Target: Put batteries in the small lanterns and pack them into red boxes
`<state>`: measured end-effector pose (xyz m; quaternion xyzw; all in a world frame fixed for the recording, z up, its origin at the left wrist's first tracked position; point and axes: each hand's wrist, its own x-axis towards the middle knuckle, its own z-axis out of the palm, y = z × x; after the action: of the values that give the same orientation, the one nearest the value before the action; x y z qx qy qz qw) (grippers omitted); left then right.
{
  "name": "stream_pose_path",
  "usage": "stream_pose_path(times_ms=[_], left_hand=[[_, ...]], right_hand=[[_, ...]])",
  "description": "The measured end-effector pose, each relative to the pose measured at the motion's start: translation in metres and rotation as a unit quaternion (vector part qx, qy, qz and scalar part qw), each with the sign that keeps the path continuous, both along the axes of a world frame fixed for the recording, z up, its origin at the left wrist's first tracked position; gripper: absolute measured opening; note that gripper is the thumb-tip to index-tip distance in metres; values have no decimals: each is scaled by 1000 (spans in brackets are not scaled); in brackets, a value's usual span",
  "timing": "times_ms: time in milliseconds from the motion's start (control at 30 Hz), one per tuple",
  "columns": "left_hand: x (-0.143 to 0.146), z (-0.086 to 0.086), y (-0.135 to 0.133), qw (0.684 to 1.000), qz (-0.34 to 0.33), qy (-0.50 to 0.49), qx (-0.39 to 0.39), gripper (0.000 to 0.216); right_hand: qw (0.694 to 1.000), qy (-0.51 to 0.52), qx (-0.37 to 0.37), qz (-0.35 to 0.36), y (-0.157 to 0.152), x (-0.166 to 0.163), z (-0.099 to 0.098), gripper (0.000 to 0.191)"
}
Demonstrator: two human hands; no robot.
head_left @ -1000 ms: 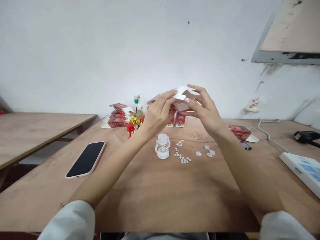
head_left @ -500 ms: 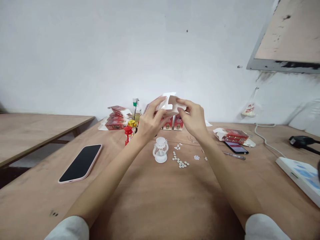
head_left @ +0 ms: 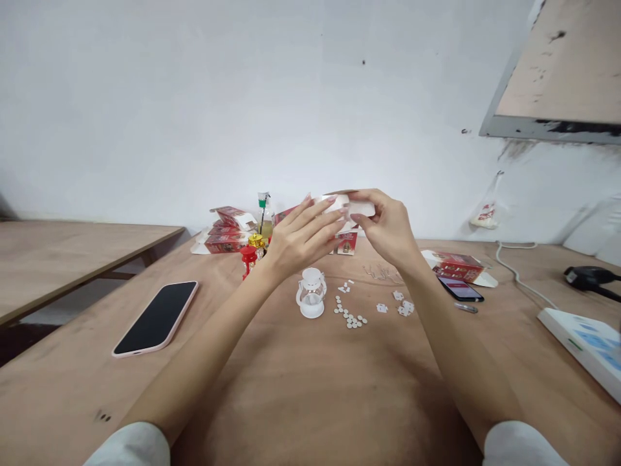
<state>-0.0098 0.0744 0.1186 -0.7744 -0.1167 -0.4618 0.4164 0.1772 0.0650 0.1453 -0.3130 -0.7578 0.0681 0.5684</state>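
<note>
A small red-and-white cardboard box point(head_left: 336, 204) is held up above the table, its white end flaps towards me. My left hand point(head_left: 303, 236) lies around its left side, fingers stretched across the flaps; its thumb is hard to make out. With thumb and fingers my right hand point(head_left: 388, 223) pinches a white flap on the right. Below the hands a small white lantern point(head_left: 311, 294) with a clear middle stands upright. Round button cells point(head_left: 350, 318) and small white plastic pieces point(head_left: 405, 308) lie to its right.
Red and gold lanterns point(head_left: 249, 257) stand left of my hands, before a bottle point(head_left: 266, 223). Red boxes lie at back left point(head_left: 226, 241) and right point(head_left: 456, 265). Phones lie left point(head_left: 158, 317) and right point(head_left: 463, 289). A white device point(head_left: 582, 343) sits at the right edge. Thin wires point(head_left: 383, 273) lie behind.
My left fingers have stretched over the box's open end, and the flaps are more folded in. My right hand has shifted slightly right and down, still on a flap.
</note>
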Motion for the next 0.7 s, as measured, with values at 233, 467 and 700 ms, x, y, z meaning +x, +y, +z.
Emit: stream_pose_path(times_ms=[233, 467, 700], left_hand=[[-11, 2, 6, 992, -17, -94, -86, 35], [-9, 10, -8, 957, -99, -153, -225, 49], [-10, 21, -18, 965, -91, -136, -204, 23]], right_hand=[[994, -68, 28, 84, -19, -6, 3, 34], [983, 48, -82, 155, -22, -8, 6, 23], [937, 51, -188, 290, -13, -1, 8, 31]])
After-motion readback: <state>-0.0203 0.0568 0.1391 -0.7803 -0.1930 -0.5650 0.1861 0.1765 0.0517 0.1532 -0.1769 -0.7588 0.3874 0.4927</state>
